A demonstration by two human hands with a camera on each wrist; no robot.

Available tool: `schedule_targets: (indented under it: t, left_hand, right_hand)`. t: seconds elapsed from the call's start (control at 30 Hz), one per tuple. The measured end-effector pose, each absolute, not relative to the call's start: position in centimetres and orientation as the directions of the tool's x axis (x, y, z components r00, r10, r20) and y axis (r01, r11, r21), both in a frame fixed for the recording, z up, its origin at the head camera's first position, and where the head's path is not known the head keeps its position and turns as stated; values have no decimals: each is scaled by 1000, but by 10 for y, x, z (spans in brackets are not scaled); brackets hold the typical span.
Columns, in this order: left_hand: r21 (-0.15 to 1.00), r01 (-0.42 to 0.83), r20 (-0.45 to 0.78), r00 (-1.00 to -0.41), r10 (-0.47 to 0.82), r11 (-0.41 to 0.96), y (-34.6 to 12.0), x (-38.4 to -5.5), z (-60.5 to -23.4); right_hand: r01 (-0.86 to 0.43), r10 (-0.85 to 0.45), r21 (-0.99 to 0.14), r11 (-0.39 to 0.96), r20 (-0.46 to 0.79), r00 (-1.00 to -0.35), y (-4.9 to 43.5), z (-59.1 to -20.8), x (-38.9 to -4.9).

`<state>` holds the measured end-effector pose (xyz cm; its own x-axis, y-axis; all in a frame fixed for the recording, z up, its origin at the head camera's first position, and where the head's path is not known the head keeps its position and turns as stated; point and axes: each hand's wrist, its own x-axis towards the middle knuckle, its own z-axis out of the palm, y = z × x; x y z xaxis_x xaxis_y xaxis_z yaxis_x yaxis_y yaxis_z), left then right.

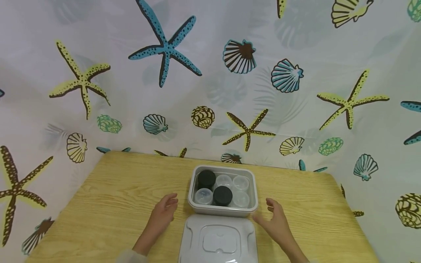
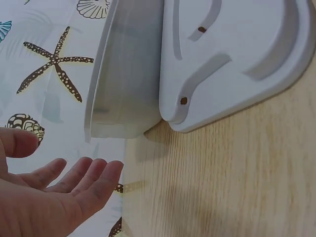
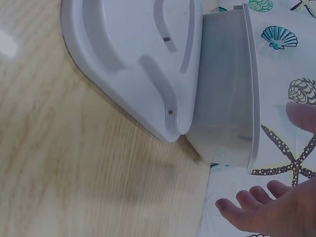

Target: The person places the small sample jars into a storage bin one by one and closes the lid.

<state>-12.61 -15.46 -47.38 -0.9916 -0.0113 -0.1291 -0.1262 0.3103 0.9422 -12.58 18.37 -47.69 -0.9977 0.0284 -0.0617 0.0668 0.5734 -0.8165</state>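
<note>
A light grey plastic box (image 1: pixel 223 211) stands on the table, uncovered. Inside it are several small round containers: two have black tops, such as the black-lidded jar (image 1: pixel 222 196), and the others look clear, such as the clear cup (image 1: pixel 203 196). In front of the box lies its grey lid (image 1: pixel 219 239), flat on the wood. My left hand (image 1: pixel 162 213) hovers left of the box, fingers relaxed and holding nothing. To the right of the box, my right hand (image 1: pixel 273 219) is likewise loose and holds nothing. Both wrist views show a gap between each hand and the box wall.
The wooden table (image 1: pixel 125 190) spreads to both sides of the box. Behind it and at the sides hangs a white curtain (image 1: pixel 210 91) printed with starfish and shells.
</note>
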Motion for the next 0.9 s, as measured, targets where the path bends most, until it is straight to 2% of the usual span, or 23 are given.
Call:
schedule_targets:
  t: [0.5, 0.9]
  left_hand:
    - [935, -309, -316, -948, 18, 173, -154, -113, -476]
    - [883, -439, -456, -887, 79, 166, -156, -109, -483]
  right_hand:
    - [187, 43, -844, 502, -192, -981, 182, -479, -108]
    - [338, 4, -887, 315, -354, -935, 186, -492, -103]
